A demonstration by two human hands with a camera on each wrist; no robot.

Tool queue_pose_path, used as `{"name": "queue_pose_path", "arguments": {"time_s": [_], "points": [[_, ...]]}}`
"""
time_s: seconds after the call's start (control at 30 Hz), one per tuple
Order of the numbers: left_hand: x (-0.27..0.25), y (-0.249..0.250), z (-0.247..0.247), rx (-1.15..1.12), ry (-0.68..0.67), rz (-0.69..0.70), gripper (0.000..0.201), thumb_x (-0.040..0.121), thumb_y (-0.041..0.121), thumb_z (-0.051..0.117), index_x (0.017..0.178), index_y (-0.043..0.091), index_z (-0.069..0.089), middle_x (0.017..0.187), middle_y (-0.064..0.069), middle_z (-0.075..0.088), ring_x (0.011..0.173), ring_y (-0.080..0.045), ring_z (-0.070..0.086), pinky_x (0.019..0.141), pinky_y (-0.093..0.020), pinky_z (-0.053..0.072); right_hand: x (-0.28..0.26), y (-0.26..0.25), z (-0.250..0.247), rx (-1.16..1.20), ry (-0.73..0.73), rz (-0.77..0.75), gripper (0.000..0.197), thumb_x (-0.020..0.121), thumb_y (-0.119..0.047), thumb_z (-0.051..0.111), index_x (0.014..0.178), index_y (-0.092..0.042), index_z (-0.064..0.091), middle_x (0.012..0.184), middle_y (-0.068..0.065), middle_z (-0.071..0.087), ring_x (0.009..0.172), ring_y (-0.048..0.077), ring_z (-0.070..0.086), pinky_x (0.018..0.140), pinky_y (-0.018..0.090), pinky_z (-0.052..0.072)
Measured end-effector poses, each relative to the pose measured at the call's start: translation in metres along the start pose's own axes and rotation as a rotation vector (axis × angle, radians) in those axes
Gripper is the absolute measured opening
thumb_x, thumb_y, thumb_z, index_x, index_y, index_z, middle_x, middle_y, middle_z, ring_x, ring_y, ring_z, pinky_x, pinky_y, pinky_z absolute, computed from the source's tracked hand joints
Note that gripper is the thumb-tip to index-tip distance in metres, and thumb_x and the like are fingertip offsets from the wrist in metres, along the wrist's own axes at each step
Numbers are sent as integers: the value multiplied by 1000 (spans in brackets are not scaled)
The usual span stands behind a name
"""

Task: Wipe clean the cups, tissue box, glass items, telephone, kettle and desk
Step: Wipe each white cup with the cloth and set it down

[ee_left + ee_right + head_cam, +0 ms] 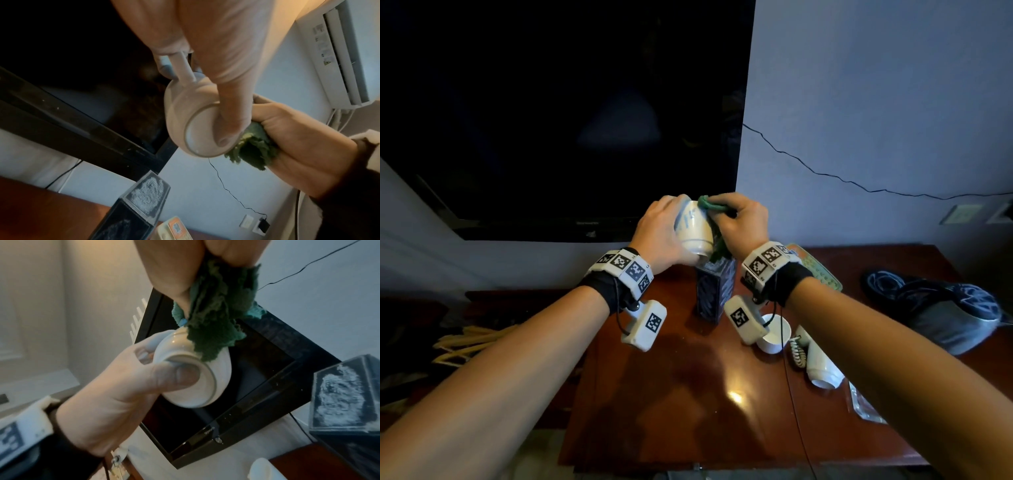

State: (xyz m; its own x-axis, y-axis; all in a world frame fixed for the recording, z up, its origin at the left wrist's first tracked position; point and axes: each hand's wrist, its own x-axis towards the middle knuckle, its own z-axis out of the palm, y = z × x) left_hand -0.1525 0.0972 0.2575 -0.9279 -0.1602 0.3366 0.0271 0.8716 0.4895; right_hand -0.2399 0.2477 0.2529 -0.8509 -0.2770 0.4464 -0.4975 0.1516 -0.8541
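My left hand (666, 229) grips a white ceramic cup (693, 228) in the air above the desk, its base turned toward me and my thumb on the foot ring (185, 378). The cup's handle (184, 68) runs between my left fingers. My right hand (743, 222) clutches a bunched green cloth (710, 202) and presses it against the cup's side (213, 331). Directly below stands the dark patterned tissue box (714, 289) with white tissue at its top opening (147, 193).
On the reddish wooden desk (671, 394) sit a second white cup (775, 334), a third cup on its side (822, 365), a coiled phone cord (798, 351), a telephone keypad (820, 270), a glass item (864, 404) and a dark bag (945, 308). A black television (568, 113) fills the wall behind.
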Motion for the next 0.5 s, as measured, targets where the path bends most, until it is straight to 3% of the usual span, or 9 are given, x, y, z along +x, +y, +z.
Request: {"name": "queue_pose_path", "arguments": {"time_s": [0.07, 0.17, 0.3, 0.5], "points": [[2, -5, -5, -39, -9, 4, 121, 45, 53, 88, 148, 7, 43, 139, -6, 48, 129, -26, 45, 107, -42, 41, 4, 3, 2, 85, -32, 109, 22, 85, -4, 70, 103, -15, 76, 95, -3, 71, 88, 8, 65, 82, 15, 51], [0, -16, -7, -139, 8, -26, 125, 42, 68, 77, 150, 15, 41, 140, 0, 46, 126, -21, 45, 104, -36, 42, 10, 7, 4, 345, -14, 308, 24, 90, -2, 65, 113, -10, 70, 97, 7, 70, 82, 16, 67, 76, 28, 57], [-2, -30, -5, -195, 18, -54, 123, 43, 71, 75, 150, 20, 41, 136, 2, 44, 117, -12, 45, 95, -27, 41, 11, 4, 7, 452, -61, 446, 33, 94, 2, 54, 123, -11, 65, 98, 10, 68, 73, 14, 65, 63, 22, 55], [-6, -49, -7, -224, 35, -58, 107, 48, 63, 74, 142, 21, 46, 132, 1, 50, 107, -16, 53, 81, -35, 50, 6, 11, 26, 403, -29, 433, 30, 89, -2, 65, 119, -9, 66, 107, 17, 68, 86, 23, 66, 69, 28, 57]]}}
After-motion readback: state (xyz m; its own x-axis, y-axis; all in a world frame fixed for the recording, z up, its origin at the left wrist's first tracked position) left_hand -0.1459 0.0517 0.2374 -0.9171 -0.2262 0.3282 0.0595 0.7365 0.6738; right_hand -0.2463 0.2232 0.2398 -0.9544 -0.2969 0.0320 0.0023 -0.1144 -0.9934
